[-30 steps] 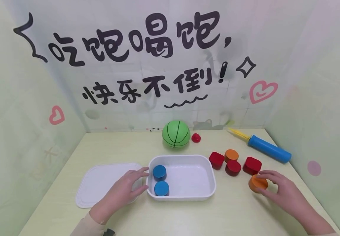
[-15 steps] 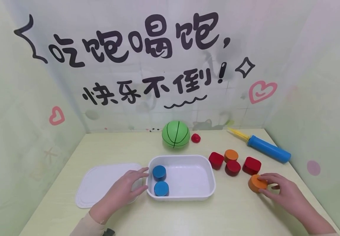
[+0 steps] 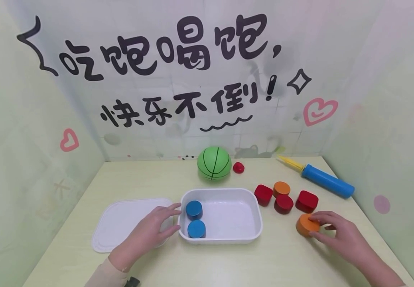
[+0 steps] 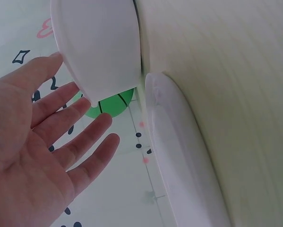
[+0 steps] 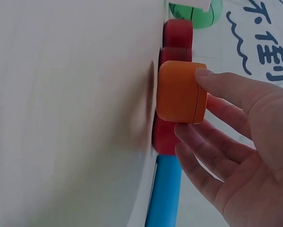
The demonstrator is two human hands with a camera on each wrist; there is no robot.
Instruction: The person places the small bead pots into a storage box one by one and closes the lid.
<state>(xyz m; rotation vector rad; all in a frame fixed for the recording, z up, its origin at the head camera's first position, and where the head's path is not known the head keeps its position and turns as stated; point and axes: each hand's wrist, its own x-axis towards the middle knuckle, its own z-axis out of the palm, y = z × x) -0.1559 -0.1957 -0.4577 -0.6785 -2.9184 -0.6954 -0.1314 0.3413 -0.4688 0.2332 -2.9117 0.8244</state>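
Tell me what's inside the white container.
In the white container sit a rear blue block and a front blue block, both at its left end. Whatever is directly beneath them is covered and cannot be seen.

Three red blocks [image 3: 263, 194], two orange blocks [image 3: 304, 226], two blue blocks [image 3: 196, 229], one tray [image 3: 232, 219], one ball [image 3: 214, 163], one pump [image 3: 328, 181]

left sleeve [image 3: 104, 275]: pale cream, plain, ending at the wrist
dark piece [image 3: 132, 282]: small, blocky, blackish, just beside the left cuff; too little shows to name it
left hand [image 3: 147, 229]: bare, rounded fingertips, creases across palm and finger joints
right hand [image 3: 343, 235]: bare, rounded fingertips, creased finger joints
right forearm [image 3: 372, 263]: bare over most of the visible stretch
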